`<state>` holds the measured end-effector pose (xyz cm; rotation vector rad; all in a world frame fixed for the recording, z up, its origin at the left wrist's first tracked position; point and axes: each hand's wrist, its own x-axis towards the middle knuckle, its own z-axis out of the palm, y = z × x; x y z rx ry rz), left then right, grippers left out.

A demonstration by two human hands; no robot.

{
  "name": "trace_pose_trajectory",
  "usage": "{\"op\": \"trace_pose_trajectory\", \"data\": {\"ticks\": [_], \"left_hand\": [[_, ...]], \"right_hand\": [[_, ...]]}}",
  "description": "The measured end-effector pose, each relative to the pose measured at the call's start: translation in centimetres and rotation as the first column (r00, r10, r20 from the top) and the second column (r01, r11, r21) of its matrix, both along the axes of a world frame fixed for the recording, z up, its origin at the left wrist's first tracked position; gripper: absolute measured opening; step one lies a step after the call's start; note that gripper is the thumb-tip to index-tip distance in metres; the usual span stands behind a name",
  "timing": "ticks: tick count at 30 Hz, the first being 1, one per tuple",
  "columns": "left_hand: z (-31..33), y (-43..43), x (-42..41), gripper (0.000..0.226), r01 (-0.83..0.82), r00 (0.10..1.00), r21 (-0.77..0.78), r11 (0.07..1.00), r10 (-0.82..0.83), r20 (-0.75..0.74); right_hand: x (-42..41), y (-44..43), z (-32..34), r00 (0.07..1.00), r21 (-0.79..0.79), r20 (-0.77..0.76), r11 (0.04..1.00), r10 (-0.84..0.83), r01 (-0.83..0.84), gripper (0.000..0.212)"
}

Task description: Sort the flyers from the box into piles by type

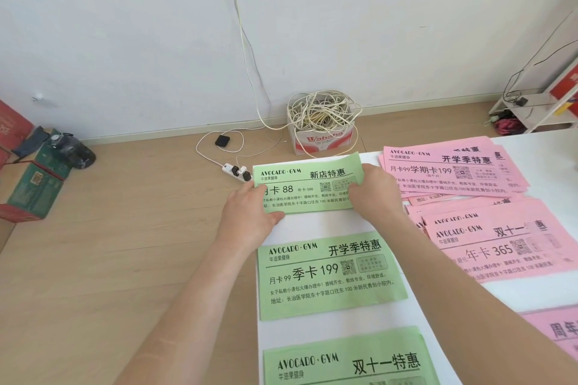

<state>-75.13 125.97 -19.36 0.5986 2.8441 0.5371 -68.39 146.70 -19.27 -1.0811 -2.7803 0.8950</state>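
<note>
Take the green 季卡 199 flyer [328, 275] in the middle of the white table [312, 225] as your marker.

Beyond it and a little to the left, your left hand [250, 216] pinches the left end of the green 新店特惠 flyer [308, 184], with the thumb along its near edge. That flyer sits just beyond the marker, with a strip of bare table between the two. It looks almost flat on the table, but I cannot tell whether there is one sheet or several. Beyond the marker and to its right, your right hand [372, 191] grips the flyer's right end with curled fingers.

Near you, the green 双十一 flyer [344, 359] forms a third green place. To the right of the marker lie the pink piles [488, 244], loosely fanned.

You appear to be setting this flyer down at the head of the green column. Next, square it against the marker, let go with both hands, and reach for another flyer. The flyer box is not in view.
</note>
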Motion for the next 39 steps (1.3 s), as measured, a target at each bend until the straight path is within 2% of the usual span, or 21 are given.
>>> {"op": "trace_pose_trajectory", "data": {"ticks": [4,19,22,25,27,31,34,39], "left_hand": [[-0.1,-0.2,-0.1,0.048,0.036,0.998,-0.028,0.999,-0.037,-0.047],[0.2,0.0,0.4,0.049,0.026,0.992,-0.059,0.998,-0.033,-0.119],[1.2,-0.1,1.2,0.049,-0.013,0.994,0.011,1.000,0.014,-0.112],[2.6,-1.3,3.2,0.052,-0.070,0.995,0.055,0.996,0.074,-0.069],[3.0,-2.9,5.3,0.059,-0.081,0.997,0.064,0.995,0.081,0.000],[2.9,-5.5,10.1,0.085,0.009,0.994,0.047,0.999,-0.014,0.110],[1.9,-6.1,12.3,0.092,0.053,0.985,-0.010,0.999,-0.051,0.163],[1.2,-6.0,13.0,0.076,0.051,0.988,-0.026,0.998,-0.047,0.147]], "right_hand": [[0.0,-0.2,0.0,0.998,0.086,0.064,0.996,0.012,-0.017,0.019],[0.0,-0.3,-0.2,0.998,0.191,0.067,0.981,0.016,-0.028,0.028],[0.9,-0.4,0.7,0.999,0.168,0.035,0.985,0.037,-0.043,0.038],[4.4,-0.4,3.0,0.985,0.084,0.052,0.982,0.166,-0.170,0.061],[7.7,-0.6,4.5,0.947,0.022,0.143,0.956,0.287,-0.293,0.078],[13.0,-1.8,4.4,0.836,-0.041,0.324,0.889,0.443,-0.456,0.107],[14.4,-2.6,3.0,0.845,0.014,0.308,0.886,0.437,-0.463,0.108],[14.7,-3.5,2.0,0.894,0.104,0.226,0.903,0.386,-0.416,0.094]]}}
